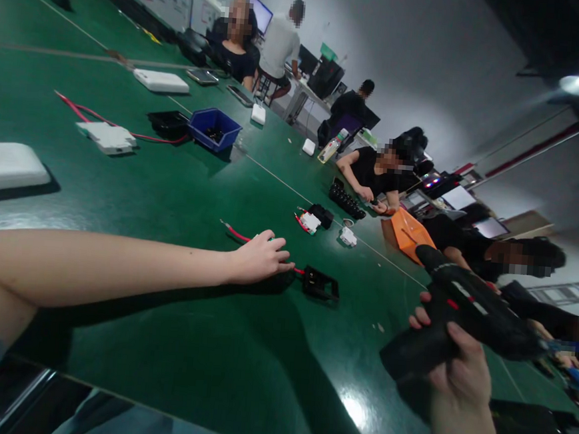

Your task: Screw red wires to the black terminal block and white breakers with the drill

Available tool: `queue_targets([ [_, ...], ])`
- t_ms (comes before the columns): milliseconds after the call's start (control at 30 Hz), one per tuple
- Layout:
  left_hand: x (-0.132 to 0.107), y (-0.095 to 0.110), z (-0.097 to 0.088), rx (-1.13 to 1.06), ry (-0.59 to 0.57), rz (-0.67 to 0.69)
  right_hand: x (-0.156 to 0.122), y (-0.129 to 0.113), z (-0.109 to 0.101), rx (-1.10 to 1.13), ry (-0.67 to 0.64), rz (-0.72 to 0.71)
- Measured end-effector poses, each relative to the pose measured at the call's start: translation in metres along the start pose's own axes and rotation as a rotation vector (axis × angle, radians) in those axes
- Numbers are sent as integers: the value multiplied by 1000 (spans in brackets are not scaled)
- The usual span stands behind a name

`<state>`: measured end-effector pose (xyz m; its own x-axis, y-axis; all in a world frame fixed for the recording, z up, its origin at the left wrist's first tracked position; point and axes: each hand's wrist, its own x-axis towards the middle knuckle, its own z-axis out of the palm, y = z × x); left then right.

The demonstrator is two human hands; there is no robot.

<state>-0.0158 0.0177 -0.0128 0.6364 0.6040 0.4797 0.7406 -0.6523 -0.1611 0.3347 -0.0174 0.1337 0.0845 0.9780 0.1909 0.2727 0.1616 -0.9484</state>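
Note:
My left hand [261, 258] reaches across the green table, its fingers curled over a part that they mostly hide. A red wire [238, 233] comes out of that part on the left, and another short red length leads right to a black plastic housing [320, 284] lying on the table. In my right hand [463, 364] is a black cordless screwdriver [463, 304], gripped round its handle and raised above the table. The tool's bit end points up and left, near an orange bin.
Beyond my left hand lie white modules [310, 223] and a black strip of parts [347, 200]. A blue bin [215, 129] holds small dark pieces. An orange bin [408, 233] stands to the right. Another wired white module [109, 137] lies at left. Co-workers sit along the far side.

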Motion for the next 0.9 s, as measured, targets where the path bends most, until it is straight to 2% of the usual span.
queue_targets([
  [67,0,-1,0,-4,8,0,-13,-13,15,81,-71,20],
  [133,0,-1,0,-4,21,5,-25,-23,25,155,-130,112],
  [233,0,-2,0,8,31,17,-41,-32,28,232,-209,304],
  [367,0,-1,0,25,35,24,-59,-42,26,170,-322,468],
  [600,0,-1,-1,30,53,42,-73,-54,34,-46,-434,535],
  [900,0,-1,1,40,46,46,-62,-35,34,-17,-437,592],
])
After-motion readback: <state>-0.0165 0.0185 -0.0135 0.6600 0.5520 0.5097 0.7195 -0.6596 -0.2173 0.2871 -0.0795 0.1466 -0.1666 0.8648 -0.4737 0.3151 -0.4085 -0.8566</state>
